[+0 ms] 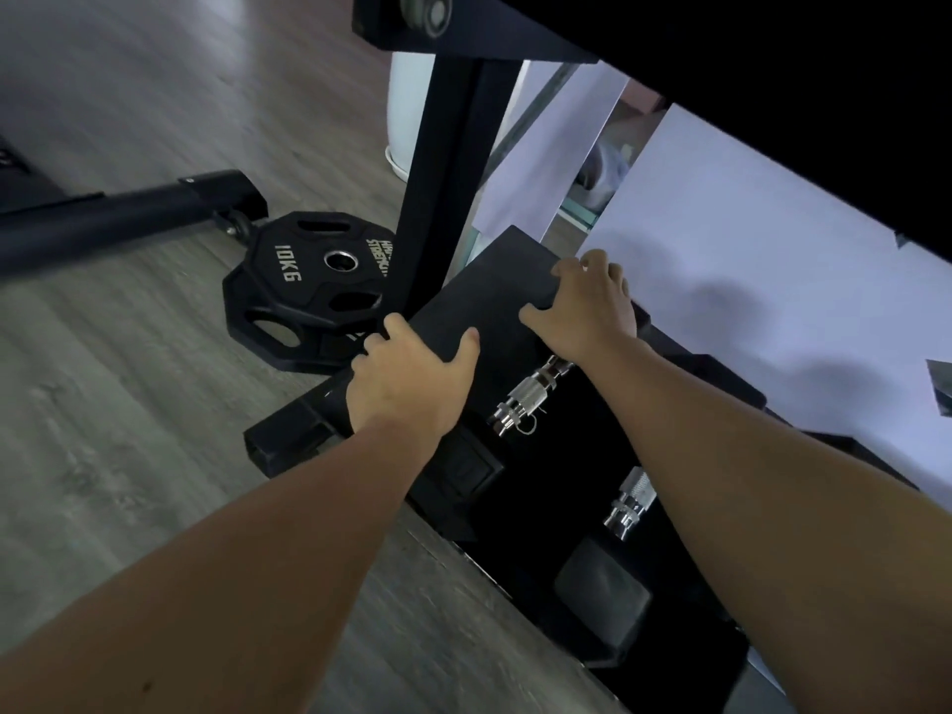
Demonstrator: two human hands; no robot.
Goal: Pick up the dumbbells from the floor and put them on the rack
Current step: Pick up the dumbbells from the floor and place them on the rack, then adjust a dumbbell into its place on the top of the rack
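A black square-ended dumbbell (484, 296) lies low in the black rack (443, 188), its chrome handle (530, 399) running toward me. My left hand (407, 378) clasps the near left edge of its flat end block, thumb on top. My right hand (592, 296) holds the far right edge of the same block, fingers curled over it. A second dumbbell lies closer to me on the right, with a chrome handle (631, 499) and a black end block (602, 605); my right forearm hides part of it.
A black 10 kg weight plate (309, 286) lies on the wooden floor against the rack's upright. A black tube on a small wheel (129, 213) crosses the floor at left. The rack's foot (288, 440) sticks out leftward. White sheets (772, 260) hang behind.
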